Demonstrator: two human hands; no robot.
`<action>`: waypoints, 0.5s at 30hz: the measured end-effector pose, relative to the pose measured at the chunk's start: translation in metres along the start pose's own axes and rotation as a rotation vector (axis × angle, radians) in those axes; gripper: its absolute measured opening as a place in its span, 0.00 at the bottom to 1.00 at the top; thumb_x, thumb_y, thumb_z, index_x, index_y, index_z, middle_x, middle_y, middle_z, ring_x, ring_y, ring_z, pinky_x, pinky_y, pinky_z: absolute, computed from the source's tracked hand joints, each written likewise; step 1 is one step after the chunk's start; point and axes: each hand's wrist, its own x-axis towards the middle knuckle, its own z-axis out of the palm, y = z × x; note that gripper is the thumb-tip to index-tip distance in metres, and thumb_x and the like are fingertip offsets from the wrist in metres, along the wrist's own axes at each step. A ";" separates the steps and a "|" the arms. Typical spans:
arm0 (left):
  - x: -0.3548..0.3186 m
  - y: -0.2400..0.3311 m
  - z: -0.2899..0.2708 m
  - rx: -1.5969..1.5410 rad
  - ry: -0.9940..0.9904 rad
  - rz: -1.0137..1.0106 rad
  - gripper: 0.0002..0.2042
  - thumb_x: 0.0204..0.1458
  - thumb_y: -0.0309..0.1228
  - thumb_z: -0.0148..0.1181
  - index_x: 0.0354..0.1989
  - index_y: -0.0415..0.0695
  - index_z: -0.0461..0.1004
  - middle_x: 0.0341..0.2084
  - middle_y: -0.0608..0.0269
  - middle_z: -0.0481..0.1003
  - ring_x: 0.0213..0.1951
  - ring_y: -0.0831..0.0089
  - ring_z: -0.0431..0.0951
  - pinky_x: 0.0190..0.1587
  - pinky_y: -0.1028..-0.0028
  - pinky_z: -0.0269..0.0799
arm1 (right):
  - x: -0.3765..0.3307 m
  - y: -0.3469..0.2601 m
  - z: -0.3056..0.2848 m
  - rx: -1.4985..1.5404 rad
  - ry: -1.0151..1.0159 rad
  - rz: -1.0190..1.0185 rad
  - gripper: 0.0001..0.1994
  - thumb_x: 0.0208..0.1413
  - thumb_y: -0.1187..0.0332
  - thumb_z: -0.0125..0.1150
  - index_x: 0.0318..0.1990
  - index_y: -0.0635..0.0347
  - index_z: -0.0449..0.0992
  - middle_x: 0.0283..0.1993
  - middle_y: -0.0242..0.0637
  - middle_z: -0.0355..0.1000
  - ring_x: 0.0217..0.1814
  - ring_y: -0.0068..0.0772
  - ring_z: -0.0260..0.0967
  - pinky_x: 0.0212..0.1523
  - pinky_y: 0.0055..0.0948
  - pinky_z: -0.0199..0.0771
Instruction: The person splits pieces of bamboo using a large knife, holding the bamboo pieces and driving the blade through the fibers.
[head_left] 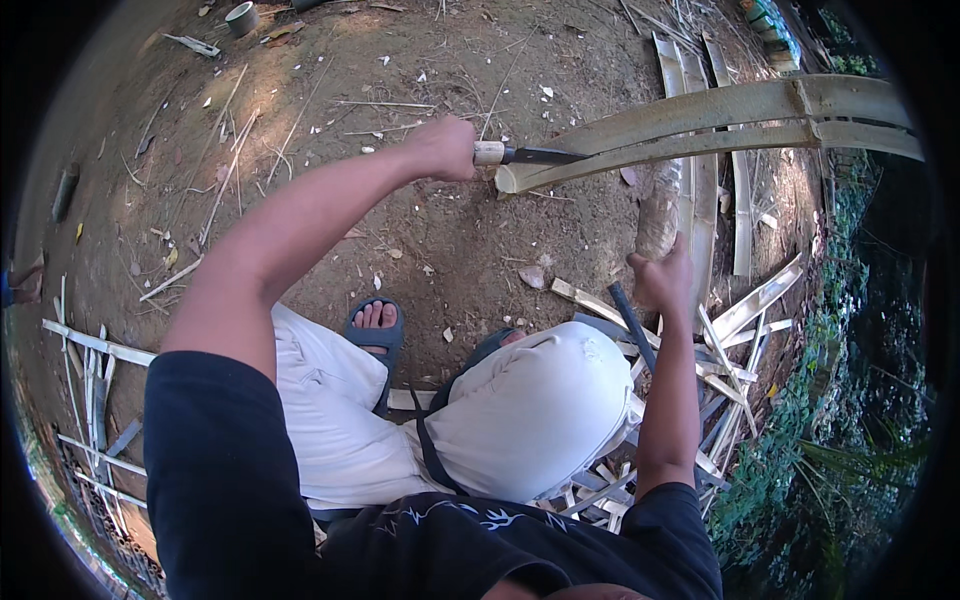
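My left hand is closed around the pale handle of a knife. Its dark blade lies in a lengthwise split near the close end of a long bamboo piece. That bamboo runs off to the right, with a node ridge across it and the split continuing past the blade. Lower and to the right, my right hand grips a thick, rough wooden club. The club stands below the bamboo, its far end near or partly behind the bamboo's lower edge; whether they touch I cannot tell.
Long split bamboo lengths lie on the ground at right. A heap of bamboo offcuts spreads beside my right knee. More strips lie at left, near another person's foot. Green plants border the right side.
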 end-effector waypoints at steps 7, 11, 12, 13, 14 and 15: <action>0.003 -0.024 0.038 -0.103 0.151 0.073 0.14 0.43 0.34 0.66 0.38 0.42 0.82 0.31 0.47 0.82 0.36 0.52 0.84 0.42 0.58 0.79 | -0.006 0.001 -0.110 0.522 0.666 -0.094 0.31 0.45 0.74 0.76 0.56 0.69 0.65 0.49 0.45 0.74 0.46 0.33 0.75 0.48 0.33 0.78; 0.000 -0.055 0.064 -0.194 0.145 0.031 0.13 0.42 0.37 0.70 0.37 0.45 0.82 0.27 0.50 0.82 0.33 0.55 0.84 0.40 0.59 0.78 | -0.005 -0.036 -0.071 0.716 0.919 -0.132 0.38 0.46 0.73 0.77 0.62 0.72 0.59 0.52 0.48 0.72 0.46 0.34 0.75 0.48 0.33 0.79; -0.004 -0.061 0.069 -0.188 0.156 0.017 0.13 0.42 0.37 0.70 0.37 0.46 0.82 0.27 0.51 0.82 0.33 0.55 0.84 0.40 0.59 0.78 | 0.002 -0.038 -0.045 0.740 0.900 -0.099 0.42 0.45 0.71 0.78 0.64 0.73 0.57 0.53 0.49 0.71 0.47 0.37 0.75 0.49 0.34 0.79; -0.005 -0.061 0.070 -0.181 0.161 0.016 0.13 0.42 0.37 0.70 0.36 0.46 0.83 0.27 0.51 0.82 0.32 0.55 0.84 0.41 0.59 0.78 | 0.017 -0.011 -0.002 0.408 1.001 -0.127 0.45 0.42 0.68 0.80 0.65 0.71 0.56 0.50 0.50 0.73 0.46 0.42 0.76 0.50 0.38 0.79; -0.001 -0.067 0.068 -0.166 0.129 -0.007 0.13 0.42 0.37 0.70 0.36 0.46 0.83 0.27 0.51 0.82 0.33 0.54 0.84 0.41 0.59 0.78 | 0.010 -0.031 0.039 0.307 0.813 -0.302 0.38 0.43 0.68 0.76 0.60 0.67 0.59 0.46 0.53 0.76 0.43 0.52 0.78 0.50 0.47 0.79; -0.003 -0.072 0.069 -0.169 0.093 -0.041 0.13 0.42 0.37 0.70 0.36 0.47 0.83 0.28 0.51 0.82 0.33 0.54 0.84 0.42 0.59 0.78 | -0.006 -0.045 0.055 -0.010 0.135 -0.084 0.31 0.45 0.71 0.69 0.55 0.64 0.60 0.40 0.57 0.78 0.42 0.62 0.78 0.48 0.52 0.78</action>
